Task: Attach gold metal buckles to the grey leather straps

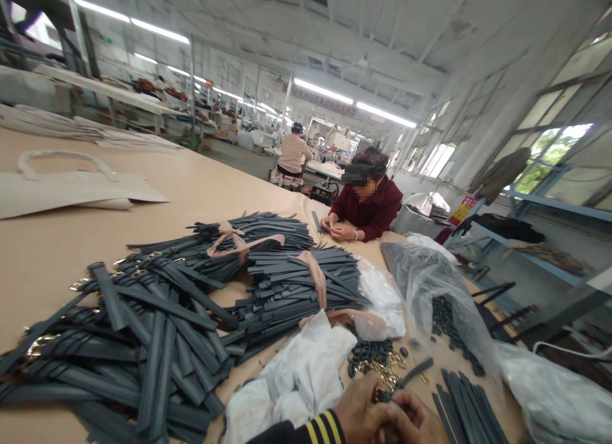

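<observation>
My left hand (362, 407) is closed at the bottom of the view, its fingers pinching a dark grey strap (415, 372). Against it, my right hand (417, 417) has its fingers closed on the same strap, whose free end sticks up to the right. The fingers hide the part of the strap between them. Just beyond my hands lie a pile of gold-coloured buckles (382, 371) and a heap of small black loops (370, 353). Beside my right hand is a row of loose dark straps (471, 409).
A large pile of buckled straps (157, 348) covers the left. Strap bundles (282, 275) tied with pinkish bands lie behind crumpled white plastic (306, 367). A clear bag (421, 278) stands right. Across the table, a co-worker (366, 199) leans over small parts. A beige bag (71, 189) lies far left.
</observation>
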`<state>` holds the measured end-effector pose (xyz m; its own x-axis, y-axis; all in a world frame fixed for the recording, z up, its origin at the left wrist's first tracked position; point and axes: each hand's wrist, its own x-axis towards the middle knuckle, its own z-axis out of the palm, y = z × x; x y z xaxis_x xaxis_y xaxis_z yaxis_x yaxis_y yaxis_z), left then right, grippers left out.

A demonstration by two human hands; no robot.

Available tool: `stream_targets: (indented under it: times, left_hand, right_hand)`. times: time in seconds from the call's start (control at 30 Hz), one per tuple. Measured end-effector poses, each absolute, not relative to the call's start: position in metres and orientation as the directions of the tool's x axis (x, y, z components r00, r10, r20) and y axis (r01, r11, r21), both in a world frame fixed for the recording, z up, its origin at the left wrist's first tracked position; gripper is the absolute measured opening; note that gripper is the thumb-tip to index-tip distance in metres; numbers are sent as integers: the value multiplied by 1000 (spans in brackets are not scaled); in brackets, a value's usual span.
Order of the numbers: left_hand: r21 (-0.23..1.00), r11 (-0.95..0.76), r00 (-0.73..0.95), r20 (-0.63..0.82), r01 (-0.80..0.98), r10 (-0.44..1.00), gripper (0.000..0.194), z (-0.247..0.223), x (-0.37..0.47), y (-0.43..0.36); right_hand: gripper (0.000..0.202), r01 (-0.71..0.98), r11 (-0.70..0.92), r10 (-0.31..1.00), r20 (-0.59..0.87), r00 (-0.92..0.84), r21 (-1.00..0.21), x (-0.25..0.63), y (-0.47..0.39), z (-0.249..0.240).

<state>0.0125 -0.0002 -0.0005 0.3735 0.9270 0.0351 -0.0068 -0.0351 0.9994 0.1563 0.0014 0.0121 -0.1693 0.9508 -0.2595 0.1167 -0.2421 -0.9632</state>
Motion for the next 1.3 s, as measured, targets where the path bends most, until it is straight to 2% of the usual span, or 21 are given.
stream_targets:
  times: [0.1,0.23,0.33,0.43,0.5,0.53,0.6,0.67,0.77,0.83,0.97,1.07,1.2,1.3]
  left_hand:
    - [993,33,422,17,-113,906,20,3,13,-4]
    - [993,-56,403,95,-108,910,18,7,14,-4]
    - [990,-37,364,86,-139,927,21,11,14,-2]
    - [977,48,351,28,-206,936,26,15,13,-2]
    - [966,96,360,-3,-238,933,29,17,13,-2]
    - [962,112,364,-14,-250,931,30,17,12,-1]
    - [958,124,375,-19,-258,927,31,15,12,0]
    - [961,115,392,-8,-251,920,30,13,12,1]
    - [966,109,405,-5,-234,914,28,11,12,1]
    - [968,113,418,-9,-225,908,27,11,13,0]
    - [979,77,465,20,-188,885,26,8,14,-2]
    - [984,33,471,53,-174,880,24,7,14,-3]
    - [981,40,490,60,-190,870,24,9,13,-4]
    - [974,62,519,62,-219,853,25,10,11,-3]
  right_hand:
    - [25,166,-175,963,-203,-175,-971,154,-9,33]
    - [25,212,-144,968,-183,-173,-966,152,-12,51]
    - [25,339,-31,983,-90,-159,-940,158,-6,62]
    - [23,544,210,977,153,-149,-812,167,2,77]
    - [26,662,343,939,231,-255,-666,174,7,87]
    - [28,699,383,921,191,-340,-604,176,9,91]
    - [25,745,409,881,15,-473,-527,181,10,98]
    - [22,779,386,837,-168,-521,-494,186,9,101]
    - [25,822,269,801,-357,-480,-502,191,3,103]
    - [26,809,187,765,-434,-476,-558,192,-2,101]
    - [25,751,177,733,-424,-532,-637,188,-7,96]
    - [26,761,246,733,-398,-551,-601,182,-8,93]
    - [27,746,375,757,-283,-589,-550,175,-9,93]
    - [30,746,395,789,-218,-574,-537,170,-9,93]
